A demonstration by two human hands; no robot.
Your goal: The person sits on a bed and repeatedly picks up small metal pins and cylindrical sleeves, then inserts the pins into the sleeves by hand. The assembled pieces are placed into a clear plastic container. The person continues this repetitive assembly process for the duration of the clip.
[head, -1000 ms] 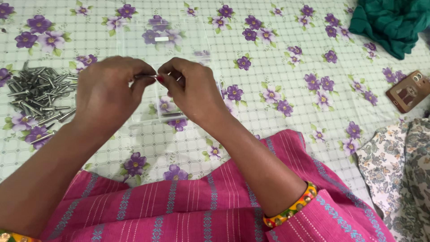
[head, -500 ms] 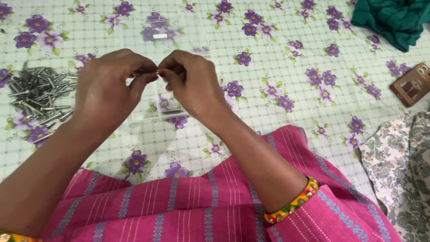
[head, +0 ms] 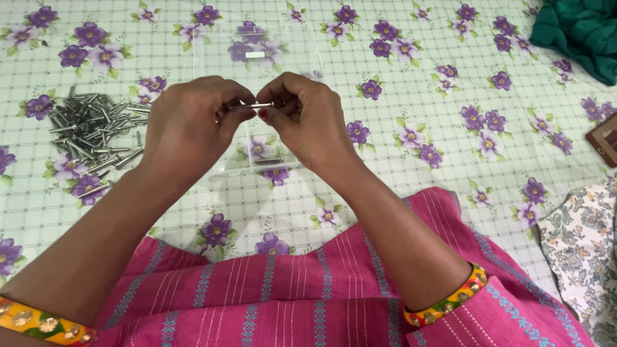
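My left hand (head: 189,125) and my right hand (head: 308,119) meet over a clear plastic box (head: 257,48) on a floral bedsheet. Between their fingertips they pinch one thin metal bolt (head: 256,105), held level. A second bolt (head: 267,160) lies in the clear box below my hands. A heap of several grey metal bolts (head: 90,132) lies on the sheet just left of my left hand.
The white sheet with purple flowers (head: 411,77) covers the whole surface. A green cloth (head: 581,32) lies at the far right corner, a brown phone (head: 605,138) at the right edge, a grey floral fabric (head: 581,247) lower right. My pink-clad lap (head: 289,295) fills the foreground.
The view has shifted so everything sits further right in the frame. My hands have parted slightly, showing more of the bolt between the fingertips.
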